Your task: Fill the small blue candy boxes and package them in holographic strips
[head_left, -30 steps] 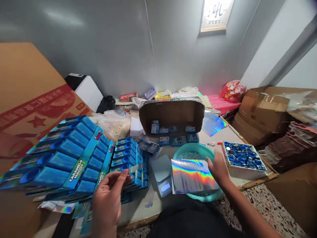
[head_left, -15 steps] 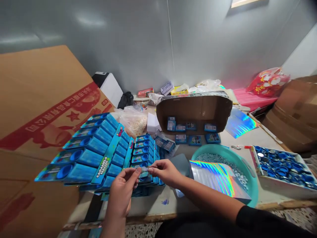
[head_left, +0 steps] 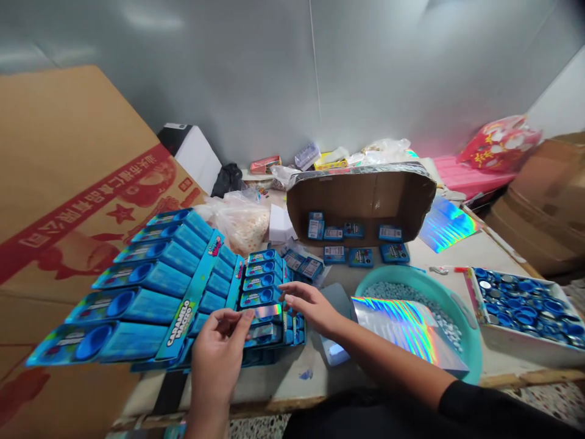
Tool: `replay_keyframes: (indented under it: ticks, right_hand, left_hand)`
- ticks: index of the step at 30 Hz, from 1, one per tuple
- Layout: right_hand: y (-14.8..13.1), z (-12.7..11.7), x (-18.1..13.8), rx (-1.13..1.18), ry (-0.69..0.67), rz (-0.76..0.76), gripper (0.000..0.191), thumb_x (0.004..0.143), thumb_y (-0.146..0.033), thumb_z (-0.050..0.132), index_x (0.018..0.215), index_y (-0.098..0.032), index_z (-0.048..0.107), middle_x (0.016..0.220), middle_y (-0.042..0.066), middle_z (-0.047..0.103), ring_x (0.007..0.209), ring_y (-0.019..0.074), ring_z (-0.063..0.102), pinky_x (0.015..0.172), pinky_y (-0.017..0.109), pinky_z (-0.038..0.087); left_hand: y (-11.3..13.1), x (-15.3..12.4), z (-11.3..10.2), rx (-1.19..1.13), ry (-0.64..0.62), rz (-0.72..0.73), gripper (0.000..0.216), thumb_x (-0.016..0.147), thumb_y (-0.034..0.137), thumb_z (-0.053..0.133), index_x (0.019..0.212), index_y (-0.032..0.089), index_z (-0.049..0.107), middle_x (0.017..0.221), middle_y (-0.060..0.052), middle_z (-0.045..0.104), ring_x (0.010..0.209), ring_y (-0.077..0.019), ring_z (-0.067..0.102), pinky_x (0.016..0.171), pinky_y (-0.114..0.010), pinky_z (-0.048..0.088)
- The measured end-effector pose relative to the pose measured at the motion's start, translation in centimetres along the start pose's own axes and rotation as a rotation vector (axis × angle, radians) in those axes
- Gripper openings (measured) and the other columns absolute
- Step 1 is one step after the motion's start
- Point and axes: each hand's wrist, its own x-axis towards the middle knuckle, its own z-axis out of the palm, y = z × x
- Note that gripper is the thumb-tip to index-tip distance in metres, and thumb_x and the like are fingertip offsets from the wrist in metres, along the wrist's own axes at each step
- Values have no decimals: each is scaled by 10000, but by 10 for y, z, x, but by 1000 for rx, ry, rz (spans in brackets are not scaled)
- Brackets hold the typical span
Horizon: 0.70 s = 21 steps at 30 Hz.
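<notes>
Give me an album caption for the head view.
Left hand holds a shiny strip near blue packs, right hand close by.

In front of me, a white tabletop (head_left: 292,384) with a wooden edge (head_left: 525,375) spans the lower frame. On it rest a turquoise basin (head_left: 474,360) right of centre, an open white box (head_left: 530,341) far right, an iridescent sheet (head_left: 443,227) above, stacked blue cartons (head_left: 264,281) near centre, and a clear plastic bag (head_left: 240,222) behind them.
</notes>
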Motion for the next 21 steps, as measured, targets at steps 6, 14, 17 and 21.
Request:
replay_keyframes:
  ticks: [6, 14, 17, 21]
  right_hand:
    - [-1, 5, 10, 43, -79, 39, 446, 629, -562, 835, 769, -160, 703, 666, -18, 630, 603, 107, 537, 627, 273, 436]
    - [21, 16, 18, 1, 33, 13, 377, 642, -481, 825, 818, -195, 653, 675, -37, 625, 611, 114, 542, 604, 261, 412]
    - [29, 15, 17, -48, 39, 9, 313, 694, -438, 789, 782, -194, 615, 687, -34, 610, 634, 118, 540, 619, 261, 417]
    - [38, 13, 16, -80, 13, 11, 271, 743, -400, 752, 806, -190, 592, 702, -34, 584, 640, 117, 515, 616, 259, 399]
  left_hand:
    - [-3, -2, 7, -38, -16, -27, 469, 634, 527, 820, 816, 195, 543, 666, 27, 632, 544, -131, 582, 529, -246, 497]
    - [3, -2, 13, 389, 167, 130, 393, 699, 534, 731, 871, 222, 567, 780, -43, 729, 741, -225, 710, 684, -315, 540]
    - [2, -5, 15, 512, 161, 162, 351, 727, 520, 687, 892, 234, 565, 798, -54, 742, 750, -244, 721, 653, -318, 534]
    - [-1, -3, 15, 610, 149, 114, 349, 741, 524, 651, 927, 248, 548, 814, -52, 748, 762, -257, 726, 638, -324, 516]
